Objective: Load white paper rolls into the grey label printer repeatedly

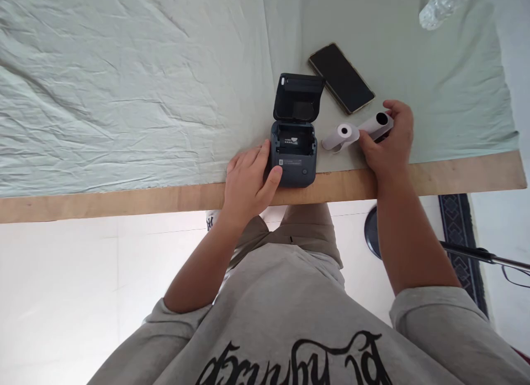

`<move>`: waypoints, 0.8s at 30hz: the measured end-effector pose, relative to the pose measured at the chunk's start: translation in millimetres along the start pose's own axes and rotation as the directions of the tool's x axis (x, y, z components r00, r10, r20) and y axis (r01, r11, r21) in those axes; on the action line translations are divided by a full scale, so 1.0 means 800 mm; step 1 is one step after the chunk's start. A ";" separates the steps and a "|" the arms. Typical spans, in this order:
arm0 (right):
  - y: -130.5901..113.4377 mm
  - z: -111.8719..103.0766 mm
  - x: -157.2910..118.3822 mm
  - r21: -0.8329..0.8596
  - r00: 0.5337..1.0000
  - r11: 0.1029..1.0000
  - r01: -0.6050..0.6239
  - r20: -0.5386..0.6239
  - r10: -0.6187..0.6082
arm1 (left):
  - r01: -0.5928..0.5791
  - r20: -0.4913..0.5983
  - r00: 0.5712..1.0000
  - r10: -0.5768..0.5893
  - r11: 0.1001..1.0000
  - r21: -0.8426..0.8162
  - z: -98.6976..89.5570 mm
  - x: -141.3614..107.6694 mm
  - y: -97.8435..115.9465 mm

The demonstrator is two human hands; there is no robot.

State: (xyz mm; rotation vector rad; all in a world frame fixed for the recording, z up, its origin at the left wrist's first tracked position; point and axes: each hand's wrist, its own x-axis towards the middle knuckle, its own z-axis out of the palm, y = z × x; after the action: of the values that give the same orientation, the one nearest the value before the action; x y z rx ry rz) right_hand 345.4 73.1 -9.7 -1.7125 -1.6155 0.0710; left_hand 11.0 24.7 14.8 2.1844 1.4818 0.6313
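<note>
Printer [295, 175] on the desk [186, 198], lid [298, 101] raised, your left grip [248, 181] open against its side, your right grip [391, 137] closed around a white roll [370, 125]

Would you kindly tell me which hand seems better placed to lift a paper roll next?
Probably the right hand: its thumb and fingers are at the rolls, while the left hand rests against the open device, farther from them.

The machine [295, 160] in the middle is dark blue, the rolls [333, 139] white, the top cloth [124, 87] pale green.
</note>
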 end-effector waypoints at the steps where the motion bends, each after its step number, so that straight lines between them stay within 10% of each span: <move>1: -0.003 0.000 -0.002 0.001 0.998 0.998 -0.057 0.007 0.057 | 0.003 0.002 1.000 -0.003 1.000 -0.001 0.000 0.000 0.000; 7: -0.016 -0.003 -0.005 0.072 0.990 0.987 -0.141 0.020 0.140 | 0.003 0.006 1.000 -0.003 1.000 -0.013 -0.001 0.001 0.000; 14: -0.067 -0.018 -0.006 0.278 0.992 0.959 0.056 -0.124 -0.022 | 0.034 0.039 0.999 -0.035 0.999 0.031 -0.004 0.002 0.004; 19: -0.139 -0.013 -0.005 0.207 0.926 0.918 0.337 0.102 -0.363 | 0.043 0.035 0.998 -0.045 0.998 0.052 -0.002 0.002 0.005; 24: -0.170 0.021 -0.011 0.083 0.892 0.957 0.279 0.348 -0.290 | 0.043 0.026 0.999 -0.044 0.998 0.041 -0.002 0.002 0.005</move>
State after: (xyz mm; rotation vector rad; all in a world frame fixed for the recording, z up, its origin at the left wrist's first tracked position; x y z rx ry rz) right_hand 222.3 60.4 49.6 -1.4794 -2.1082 0.2756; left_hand 13.4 24.7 18.6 2.1756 1.5366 0.5606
